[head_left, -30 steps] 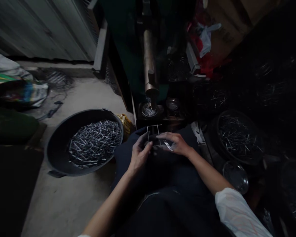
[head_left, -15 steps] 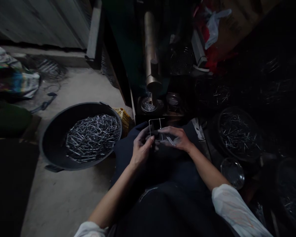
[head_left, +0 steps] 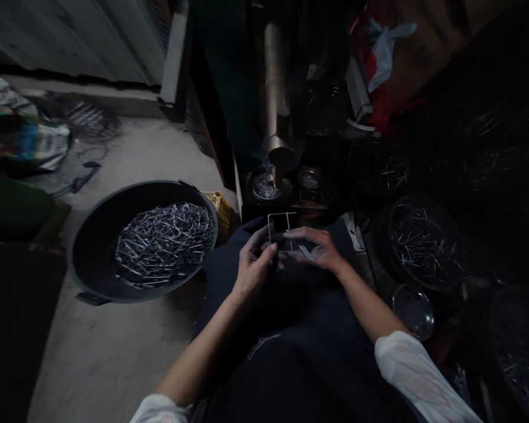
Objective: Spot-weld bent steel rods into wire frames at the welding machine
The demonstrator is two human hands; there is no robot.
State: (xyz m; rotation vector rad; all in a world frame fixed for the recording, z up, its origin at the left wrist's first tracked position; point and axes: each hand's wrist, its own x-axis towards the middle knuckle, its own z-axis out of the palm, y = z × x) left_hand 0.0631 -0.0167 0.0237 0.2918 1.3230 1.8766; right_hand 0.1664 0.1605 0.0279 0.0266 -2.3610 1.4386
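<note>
Above my lap, my left hand (head_left: 256, 258) is closed on a thin, bent wire frame (head_left: 270, 226) with squared corners. My right hand (head_left: 315, 245) pinches the right side of that frame, where a short wire crosses it. Several loose straight metal rods (head_left: 307, 253) also stick out from between the fingers of my right hand. Both hands are close together, with dark, dusty fingertips partly lost in shadow. Just beyond them, a small dish (head_left: 265, 187) of tiny metal pieces sits below a thick metal cylinder (head_left: 274, 100).
A wide black tub (head_left: 86, 258) heaped with metal rods stands on the floor at my left, a yellow crate (head_left: 223, 214) beside it. At my right are a dark basin (head_left: 427, 241) of rods and a clear round dish (head_left: 413, 311). A machine stands ahead.
The view has shifted slightly. Both hands keep the same hold on the wire frame, with barely any movement.
</note>
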